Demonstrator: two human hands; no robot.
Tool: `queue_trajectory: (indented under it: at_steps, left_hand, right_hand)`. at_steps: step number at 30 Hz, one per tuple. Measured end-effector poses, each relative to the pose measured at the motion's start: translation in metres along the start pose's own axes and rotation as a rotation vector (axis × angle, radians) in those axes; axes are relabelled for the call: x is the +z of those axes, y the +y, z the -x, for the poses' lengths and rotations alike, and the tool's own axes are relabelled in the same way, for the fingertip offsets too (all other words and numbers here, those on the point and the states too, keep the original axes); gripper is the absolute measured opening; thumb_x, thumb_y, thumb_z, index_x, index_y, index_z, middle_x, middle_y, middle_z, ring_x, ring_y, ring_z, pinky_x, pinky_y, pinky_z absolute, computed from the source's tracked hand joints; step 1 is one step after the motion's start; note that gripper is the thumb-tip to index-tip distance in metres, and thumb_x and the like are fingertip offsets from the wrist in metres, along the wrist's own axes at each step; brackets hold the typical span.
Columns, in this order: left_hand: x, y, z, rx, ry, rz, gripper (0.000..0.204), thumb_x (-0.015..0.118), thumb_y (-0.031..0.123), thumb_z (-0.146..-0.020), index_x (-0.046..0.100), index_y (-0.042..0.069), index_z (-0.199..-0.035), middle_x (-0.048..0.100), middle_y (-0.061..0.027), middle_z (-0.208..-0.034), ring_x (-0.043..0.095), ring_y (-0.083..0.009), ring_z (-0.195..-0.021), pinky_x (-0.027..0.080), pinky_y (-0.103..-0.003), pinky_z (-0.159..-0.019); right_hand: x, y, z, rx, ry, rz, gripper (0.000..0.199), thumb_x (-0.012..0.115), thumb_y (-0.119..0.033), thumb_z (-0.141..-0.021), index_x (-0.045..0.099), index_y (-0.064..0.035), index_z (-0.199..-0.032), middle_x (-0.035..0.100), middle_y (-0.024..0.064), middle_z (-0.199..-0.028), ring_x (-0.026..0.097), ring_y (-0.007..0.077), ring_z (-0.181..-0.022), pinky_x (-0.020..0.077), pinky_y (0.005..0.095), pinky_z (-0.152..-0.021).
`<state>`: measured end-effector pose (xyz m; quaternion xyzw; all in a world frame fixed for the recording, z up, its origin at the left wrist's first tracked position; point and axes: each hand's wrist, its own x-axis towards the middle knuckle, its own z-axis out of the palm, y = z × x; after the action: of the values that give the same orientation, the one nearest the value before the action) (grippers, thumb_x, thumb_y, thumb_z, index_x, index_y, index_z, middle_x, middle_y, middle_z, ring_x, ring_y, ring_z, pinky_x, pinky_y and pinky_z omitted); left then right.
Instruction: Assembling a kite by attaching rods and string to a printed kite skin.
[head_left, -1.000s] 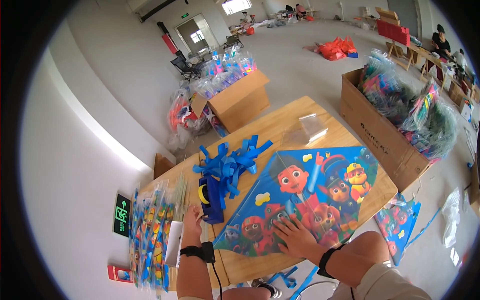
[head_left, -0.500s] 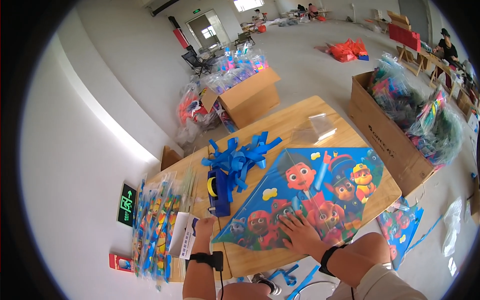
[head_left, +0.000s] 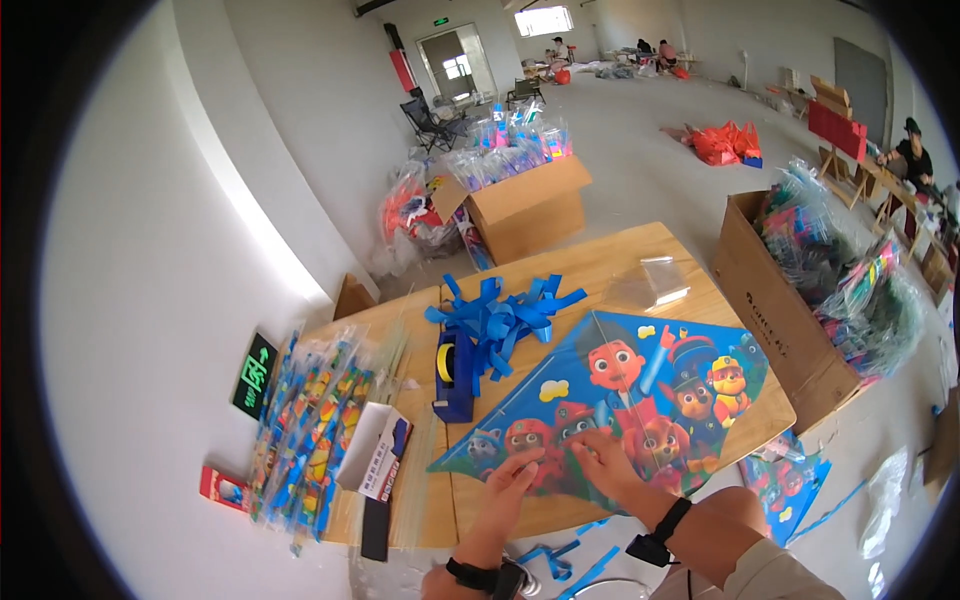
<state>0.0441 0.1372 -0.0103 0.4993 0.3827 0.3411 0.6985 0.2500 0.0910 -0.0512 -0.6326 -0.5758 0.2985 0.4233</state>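
A blue kite [head_left: 650, 400] printed with cartoon puppies and a cartoon child lies spread over the right part of the wooden table [head_left: 620, 250]. Above its lower left edge, my left hand [head_left: 512, 482] has its thumb and fingers drawn together in a pinch. Just right of it, my right hand [head_left: 605, 466] is also closed, its fingertips bent down close to the kite. Whatever is between the fingers of either hand is too small or hidden to make out. A blue tape dispenser [head_left: 454, 395] with a yellow roll stands left of the kite, beside a heap of blue ribbon strips [head_left: 505, 318].
Packed, colourful kites [head_left: 310, 430] and a white box [head_left: 372, 450] lie on the left. Clear plastic pieces [head_left: 652, 282] rest at the far edge. Cartons of bagged goods stand beyond [head_left: 535, 205] and right [head_left: 780, 300]. Another kite [head_left: 785, 480] hangs low at right.
My left hand has come from beside the white box to the kite's lower edge. My right hand, flat on the kite before, has drawn its fingers together. The whole view has shifted slightly.
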Motion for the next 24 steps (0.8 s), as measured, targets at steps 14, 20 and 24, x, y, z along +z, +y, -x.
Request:
queue_trajectory:
  at_steps: [14, 20, 24]
  left_hand:
    - [0.000, -0.057, -0.016, 0.069, 0.107, 0.109, 0.020, 0.070, 0.009, -0.092, 0.071, 0.001, -0.111, 0.071, -0.0006, -0.094, 0.061, -0.0049, -0.083, 0.047, -0.019, -0.072]
    - [-0.002, -0.063, -0.028, 0.158, 0.291, 0.056, 0.026, 0.073, 0.011, -0.090, 0.069, 0.001, -0.114, 0.072, -0.0032, -0.089, 0.062, -0.0065, -0.077, 0.048, -0.022, -0.066]
    - [-0.005, -0.030, -0.028, 0.114, 0.312, 0.331, 0.052, 0.074, 0.013, -0.088, 0.053, -0.002, -0.133, 0.073, -0.0070, -0.088, 0.062, -0.0076, -0.074, 0.048, -0.024, -0.062]
  right_hand:
    - [0.022, -0.041, -0.023, 0.026, 0.002, -0.108, 0.009, 0.071, -0.008, -0.087, 0.070, -0.0034, -0.095, 0.068, 0.0075, -0.091, 0.067, 0.0172, -0.084, 0.0530, 0.0310, -0.075]
    - [0.042, -0.061, -0.032, -0.222, 0.171, 0.092, 0.009, 0.070, -0.002, -0.084, 0.069, -0.0018, -0.093, 0.068, 0.0108, -0.090, 0.066, 0.0228, -0.079, 0.0527, 0.0316, -0.071]
    - [0.037, -0.068, -0.046, -0.274, 0.173, 0.189, 0.007, 0.069, -0.001, -0.085, 0.069, -0.0010, -0.092, 0.067, 0.0088, -0.090, 0.066, 0.0174, -0.081, 0.0527, 0.0278, -0.070]
